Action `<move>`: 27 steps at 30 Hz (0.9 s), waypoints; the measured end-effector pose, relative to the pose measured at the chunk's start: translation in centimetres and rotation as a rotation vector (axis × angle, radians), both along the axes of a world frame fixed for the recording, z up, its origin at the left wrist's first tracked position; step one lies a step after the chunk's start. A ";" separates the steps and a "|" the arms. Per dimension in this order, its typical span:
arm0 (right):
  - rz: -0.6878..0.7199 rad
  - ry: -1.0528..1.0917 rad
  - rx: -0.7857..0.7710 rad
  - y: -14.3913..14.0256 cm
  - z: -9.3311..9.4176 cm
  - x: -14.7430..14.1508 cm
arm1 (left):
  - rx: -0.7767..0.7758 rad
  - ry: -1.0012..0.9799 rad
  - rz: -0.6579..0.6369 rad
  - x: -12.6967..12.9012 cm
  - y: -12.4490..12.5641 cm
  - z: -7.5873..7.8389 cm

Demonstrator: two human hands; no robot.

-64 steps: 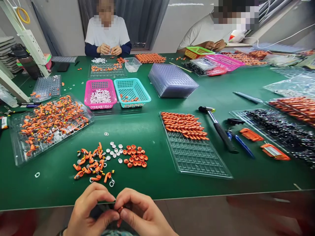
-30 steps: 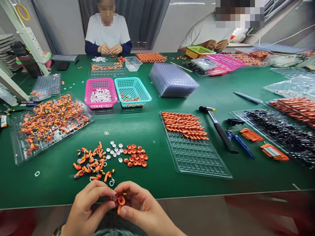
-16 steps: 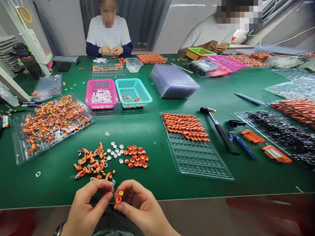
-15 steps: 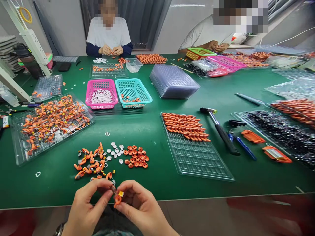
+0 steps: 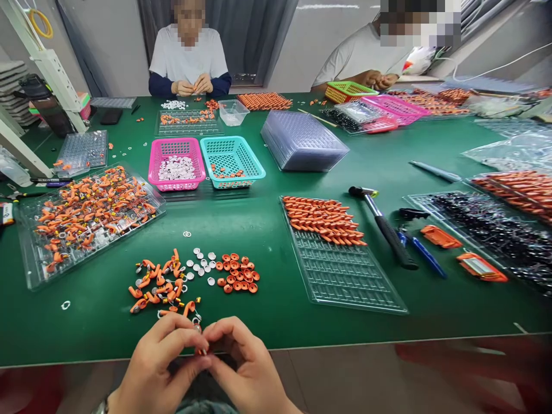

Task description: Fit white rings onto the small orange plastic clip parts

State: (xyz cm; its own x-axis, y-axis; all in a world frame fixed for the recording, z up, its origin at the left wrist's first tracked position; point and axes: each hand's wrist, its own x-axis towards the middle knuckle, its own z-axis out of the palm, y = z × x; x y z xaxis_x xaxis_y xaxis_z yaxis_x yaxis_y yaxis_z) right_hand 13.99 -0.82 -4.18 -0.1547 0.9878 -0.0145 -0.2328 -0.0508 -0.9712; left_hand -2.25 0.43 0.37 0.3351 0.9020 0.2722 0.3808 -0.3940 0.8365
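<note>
My left hand and my right hand meet at the table's near edge, fingertips pinched together on one small orange part, mostly hidden by the fingers. Just beyond them on the green mat lie a heap of curved orange parts with metal rings, several small white discs and a cluster of round orange caps. To the right sits a clear gridded tray with rows of finished orange pieces at its far end.
A clear tray of loose orange parts lies at left. Pink basket and teal basket stand mid-table, a stack of clear trays behind. Hammer, blue pen, orange cutters lie right. Two persons work across the table.
The orange part with its yellow tag was visible between my fingertips; now both hands have closed together over it and it is almost hidden.
</note>
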 end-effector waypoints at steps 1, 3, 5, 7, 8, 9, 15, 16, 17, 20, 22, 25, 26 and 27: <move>-0.011 0.040 -0.033 0.0 0.1 -0.2 | -0.001 -0.012 0.018 0.1 -0.1 0.1; -0.040 0.130 -0.114 0.0 0.1 -0.6 | 0.003 -0.040 0.040 0.3 -0.2 0.2; -0.073 0.213 -0.177 0.0 0.0 -1.0 | 0.011 -0.062 0.067 0.4 -0.4 0.1; -0.106 0.283 -0.188 -0.1 -0.3 -1.3 | 0.021 -0.080 0.100 0.3 -0.6 -0.2; -0.119 0.313 -0.179 -0.1 -0.4 -1.3 | 0.019 -0.087 0.114 0.2 -0.7 -0.4; -0.130 0.337 -0.162 -0.2 -0.5 -1.4 | 0.011 -0.092 0.128 0.1 -0.7 -0.5; -0.122 0.427 -0.100 -0.3 -0.8 -1.6 | 0.052 -0.078 0.111 0.0 -0.5 -0.5; -0.114 0.443 -0.109 -0.2 -0.9 -1.7 | 0.104 -0.052 0.079 0.0 -0.4 -0.4; -0.106 0.457 -0.120 -0.2 -1.0 -1.7 | 0.169 -0.022 0.046 0.1 -0.3 -0.3; -0.081 0.476 -0.135 -0.2 -1.2 -1.7 | 0.327 0.067 -0.023 0.1 -0.3 -0.5; -0.064 0.474 -0.127 -0.1 -1.2 -1.6 | 0.358 0.091 -0.004 0.0 -0.5 -1.0; -0.052 0.448 -0.086 0.2 -1.1 -1.7 | 0.394 0.123 0.034 -0.3 -1.0 -1.6; -0.048 0.439 -0.071 0.3 -1.0 -1.7 | 0.427 0.149 0.020 -0.5 -1.1 -1.7; -0.042 0.434 -0.061 0.3 -1.0 -1.8 | 0.466 0.184 -0.001 -0.7 -1.2 -1.6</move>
State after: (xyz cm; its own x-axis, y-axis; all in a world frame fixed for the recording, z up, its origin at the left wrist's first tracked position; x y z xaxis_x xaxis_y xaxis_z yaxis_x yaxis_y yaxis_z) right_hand 12.23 -0.49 -5.13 -0.1189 0.9928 -0.0152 -0.6217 -0.0864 -0.7785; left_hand -2.91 -0.79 -1.26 0.4161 0.6984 0.5824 0.5050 -0.7101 0.4907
